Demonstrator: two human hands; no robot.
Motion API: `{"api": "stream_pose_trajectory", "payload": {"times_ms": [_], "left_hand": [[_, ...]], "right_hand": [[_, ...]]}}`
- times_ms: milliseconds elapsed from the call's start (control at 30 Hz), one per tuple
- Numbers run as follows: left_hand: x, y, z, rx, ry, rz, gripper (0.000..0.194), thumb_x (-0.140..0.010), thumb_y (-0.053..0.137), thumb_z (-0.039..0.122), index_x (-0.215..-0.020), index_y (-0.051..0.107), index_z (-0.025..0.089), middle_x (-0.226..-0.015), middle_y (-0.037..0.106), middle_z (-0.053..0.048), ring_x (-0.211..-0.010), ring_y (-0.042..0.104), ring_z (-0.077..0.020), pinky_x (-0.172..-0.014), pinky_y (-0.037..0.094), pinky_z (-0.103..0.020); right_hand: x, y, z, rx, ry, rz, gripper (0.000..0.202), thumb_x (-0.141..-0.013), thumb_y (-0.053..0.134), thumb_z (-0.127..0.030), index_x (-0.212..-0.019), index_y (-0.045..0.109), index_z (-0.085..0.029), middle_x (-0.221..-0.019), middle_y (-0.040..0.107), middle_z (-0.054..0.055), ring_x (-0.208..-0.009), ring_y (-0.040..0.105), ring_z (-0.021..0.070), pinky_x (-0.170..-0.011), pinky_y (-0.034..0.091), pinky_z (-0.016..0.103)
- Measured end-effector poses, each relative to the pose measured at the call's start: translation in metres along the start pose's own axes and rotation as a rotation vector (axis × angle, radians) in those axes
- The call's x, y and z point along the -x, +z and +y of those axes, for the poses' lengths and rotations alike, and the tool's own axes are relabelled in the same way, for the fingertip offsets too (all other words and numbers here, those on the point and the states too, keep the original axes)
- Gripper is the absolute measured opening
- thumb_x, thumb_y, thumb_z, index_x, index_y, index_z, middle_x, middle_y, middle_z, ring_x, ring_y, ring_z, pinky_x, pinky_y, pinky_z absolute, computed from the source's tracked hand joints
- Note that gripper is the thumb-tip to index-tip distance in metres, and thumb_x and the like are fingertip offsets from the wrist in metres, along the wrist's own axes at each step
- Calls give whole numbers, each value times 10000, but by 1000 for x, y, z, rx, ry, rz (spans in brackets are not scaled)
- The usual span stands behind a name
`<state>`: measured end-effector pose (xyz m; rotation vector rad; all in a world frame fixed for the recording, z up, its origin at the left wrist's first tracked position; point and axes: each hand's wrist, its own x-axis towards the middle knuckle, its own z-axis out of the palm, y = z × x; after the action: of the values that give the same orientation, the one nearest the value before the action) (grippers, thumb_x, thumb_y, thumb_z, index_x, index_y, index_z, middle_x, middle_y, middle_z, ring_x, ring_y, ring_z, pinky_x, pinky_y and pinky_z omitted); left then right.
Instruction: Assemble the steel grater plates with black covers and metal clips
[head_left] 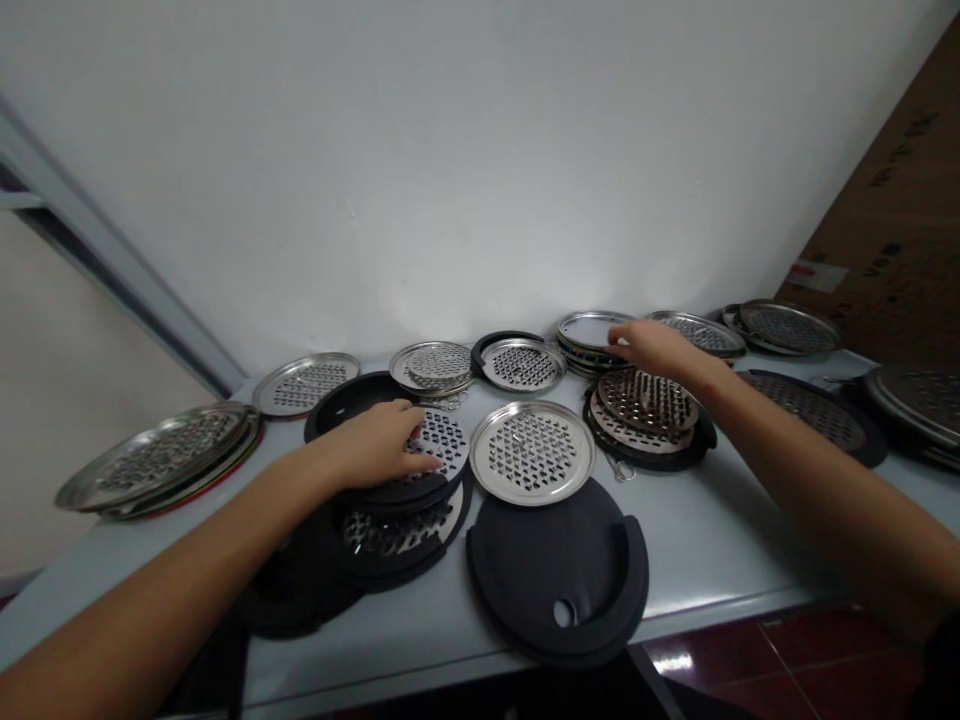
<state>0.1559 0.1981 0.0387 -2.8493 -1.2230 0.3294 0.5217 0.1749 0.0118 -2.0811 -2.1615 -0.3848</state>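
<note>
My left hand [382, 443] rests over a perforated metal grater disc [446, 440], its thumb and fingers apart. That disc sits on a stack of black round holders [409, 495], partly hidden by the hand. Toward the back, my right hand [649, 345] has its fingertips pinched at the right rim of the top round metal plate [589, 328] on a stack. Between my hands lies a silver grater plate [532, 453], overlapping the far edge of a black round holder [559, 575] with a raised curved rim and a hole.
Grater discs on a black base [649, 412] lie below my right wrist. More round plates [307, 383] and a stack with coloured edges [172, 455] stand at left. Metal rings [624, 470] lie on the grey table [697, 575]. A cardboard box [892, 210] is at right, behind further plates [787, 325].
</note>
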Motion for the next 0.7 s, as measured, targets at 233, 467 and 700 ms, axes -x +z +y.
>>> {"api": "stream_pose_trajectory", "payload": {"times_ms": [233,467,700], "left_hand": [[-10,-10,-1,-8,-65,-79,468,-615,513,542,-879,536,156,-967,577,-133,-823,568,-255,-677,428,-322],[-25,-18,-3,31,-176,-186,728,-535,584,534,-1098,450,92,-1096,559,-198,-942,550,-288,-730,432,-319],[-40,-15,-17,77,-280,-154,908,-441,615,620,-1118,498,27,-1103,549,-268,-938,559,-349,-730,447,-371]], "right_hand": [[-4,-35,-12,-117,76,218,264,-829,398,-299,-887,588,-125,-815,641,132,-723,571,214,-627,403,306],[57,-77,-77,-431,-246,277,192,-833,412,-330,-854,545,-194,-878,619,84,-783,560,191,-674,436,328],[122,-65,-141,-466,-741,-14,193,-863,362,-185,-859,552,-154,-864,608,104,-831,543,181,-753,428,318]]}}
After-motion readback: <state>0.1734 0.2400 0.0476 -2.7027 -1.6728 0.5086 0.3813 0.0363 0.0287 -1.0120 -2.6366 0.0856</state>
